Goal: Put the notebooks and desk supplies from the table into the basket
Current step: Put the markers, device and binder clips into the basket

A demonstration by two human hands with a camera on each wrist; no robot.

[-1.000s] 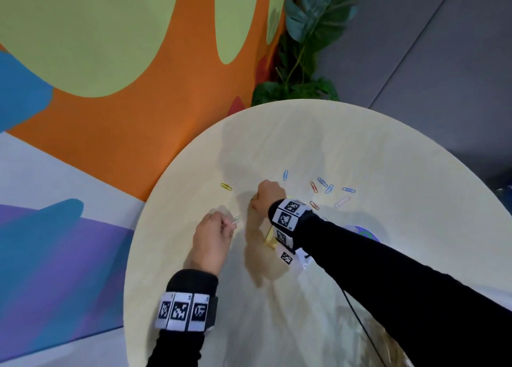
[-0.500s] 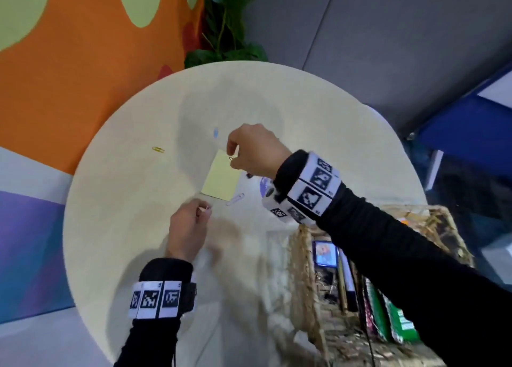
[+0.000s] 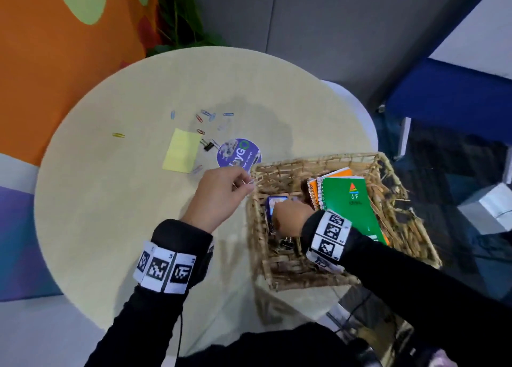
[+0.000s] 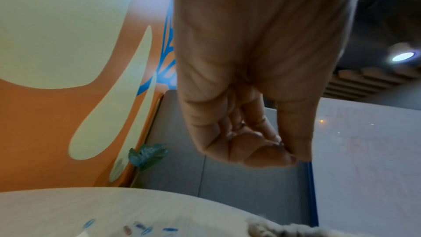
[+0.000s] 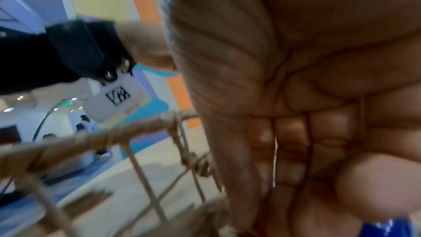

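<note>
notebooks [image 3: 349, 200]: green over orange, in the basket [image 3: 293, 267]
sticky pad [image 3: 182, 150]: yellow, on table [image 3: 110, 200]
paper clips [image 3: 206, 115]: scattered beyond pad

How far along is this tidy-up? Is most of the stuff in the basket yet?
Partly. The green notebook and orange notebook already lie in the basket. The left hand pinches a paper clip at the basket's rim; the right hand reaches inside. Still on the table: the yellow sticky pad, scattered paper clips, a binder clip.

Green notebook [image 3: 350, 206] cover: "JF". Purple round sticker [image 3: 237, 152]: partly hidden, perhaps "yGO".
</note>
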